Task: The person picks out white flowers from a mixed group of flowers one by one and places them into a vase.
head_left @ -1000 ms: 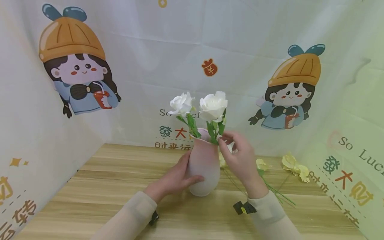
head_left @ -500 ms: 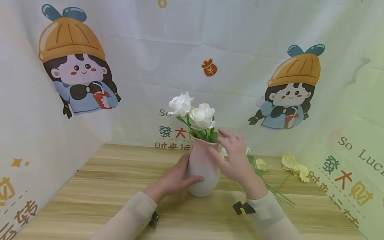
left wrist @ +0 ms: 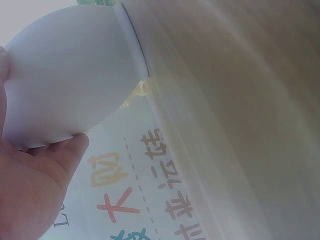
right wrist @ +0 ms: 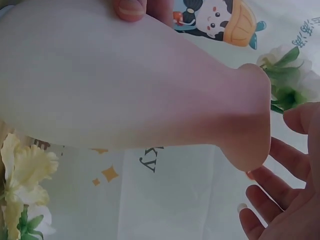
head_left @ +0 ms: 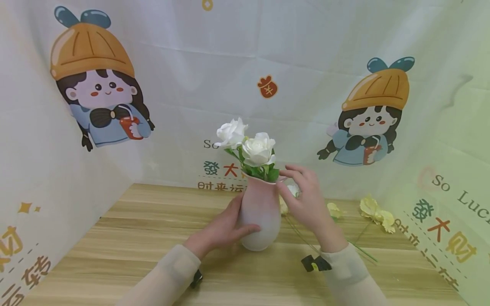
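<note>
A pink-and-white vase (head_left: 258, 212) stands upright on the wooden table. My left hand (head_left: 226, 223) grips its body from the left, thumb across the front; the left wrist view shows fingers wrapped round the pale vase wall (left wrist: 70, 70). Two white roses, one at the left (head_left: 231, 132) and a lower one at the right (head_left: 258, 149), rise from its mouth, their green leaves at the rim. My right hand (head_left: 306, 199) is beside the rim with fingers spread and loosely bent. In the right wrist view those fingertips (right wrist: 298, 120) are close to the rim and leaves, pinching nothing.
Behind my right hand lies a white flower (head_left: 294, 190). Yellow flowers lie farther right, one nearer (head_left: 334, 209) and one by the printed cloth (head_left: 369, 207), with green stems (head_left: 363, 251) on the table (head_left: 153, 238). Printed cloth (head_left: 183, 85) hangs around the back and sides.
The right-hand rose has dropped lower into the vase and shifted left against the other. My right hand has let go of its stem and moved slightly right. The left hand stays put.
</note>
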The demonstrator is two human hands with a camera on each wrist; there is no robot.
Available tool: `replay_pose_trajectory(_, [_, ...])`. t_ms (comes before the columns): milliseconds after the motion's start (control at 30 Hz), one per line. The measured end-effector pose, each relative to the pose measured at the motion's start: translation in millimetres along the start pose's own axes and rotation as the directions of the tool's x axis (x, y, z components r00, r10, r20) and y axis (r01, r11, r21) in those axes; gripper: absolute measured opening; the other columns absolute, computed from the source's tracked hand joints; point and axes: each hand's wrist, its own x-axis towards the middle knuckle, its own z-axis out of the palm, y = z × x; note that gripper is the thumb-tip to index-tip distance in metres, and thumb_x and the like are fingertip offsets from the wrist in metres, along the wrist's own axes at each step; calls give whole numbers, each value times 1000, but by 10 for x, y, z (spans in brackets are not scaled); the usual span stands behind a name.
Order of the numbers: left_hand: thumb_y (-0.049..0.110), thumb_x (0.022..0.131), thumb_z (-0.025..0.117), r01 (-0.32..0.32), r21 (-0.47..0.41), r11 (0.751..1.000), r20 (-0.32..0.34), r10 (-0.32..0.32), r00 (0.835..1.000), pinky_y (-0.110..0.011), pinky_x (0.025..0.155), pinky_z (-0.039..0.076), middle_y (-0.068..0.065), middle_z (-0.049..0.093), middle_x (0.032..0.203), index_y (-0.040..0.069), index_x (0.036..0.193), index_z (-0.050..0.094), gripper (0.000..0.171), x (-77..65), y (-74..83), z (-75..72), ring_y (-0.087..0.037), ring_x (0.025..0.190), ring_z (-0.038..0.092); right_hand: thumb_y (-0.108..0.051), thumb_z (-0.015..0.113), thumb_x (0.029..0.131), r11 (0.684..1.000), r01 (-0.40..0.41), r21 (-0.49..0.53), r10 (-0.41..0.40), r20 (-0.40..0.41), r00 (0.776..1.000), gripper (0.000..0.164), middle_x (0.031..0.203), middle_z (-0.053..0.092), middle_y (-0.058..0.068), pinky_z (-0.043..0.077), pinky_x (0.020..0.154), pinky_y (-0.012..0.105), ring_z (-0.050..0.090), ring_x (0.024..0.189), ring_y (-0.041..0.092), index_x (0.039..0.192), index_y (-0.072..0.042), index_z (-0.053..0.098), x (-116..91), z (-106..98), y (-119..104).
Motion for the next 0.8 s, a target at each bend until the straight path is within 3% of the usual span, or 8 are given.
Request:
replay_pose_trajectory(267, [59, 86, 70, 8, 8, 1000, 0, -8, 1000, -42, 104, 40, -9, 33, 147, 12, 156, 8, 105, -5, -1, 3, -17, 123, 43, -25, 63, 98, 999, -43, 4, 44, -14, 999, 28, 132, 52, 8, 37, 99, 59, 39, 124, 24, 119, -9, 68, -2, -68, 96])
replay_pose_trajectory(567, [59, 86, 70, 13, 12, 1000, 0, -13, 1000, -42, 104, 40, -9, 33, 147, 11, 156, 9, 104, -3, -14, 6, -17, 123, 43, -12, 65, 94, 1000, -9, -15, 8, -68, 998, 23, 123, 58, 14, 41, 97, 55, 47, 116, 27, 115, -1, 68, 8, -158, 288])
replay_pose_trajectory(800, [61, 85, 68, 26, 17, 1000, 4, -26, 1000, -42, 104, 40, -8, 32, 148, 13, 157, 7, 106, -5, -17, 11, -17, 123, 43, -17, 61, 99, 988, -133, -74, 131, -36, 991, 25, 123, 57, 16, 46, 90, 55, 50, 111, 30, 116, -1, 67, -19, -228, 435])
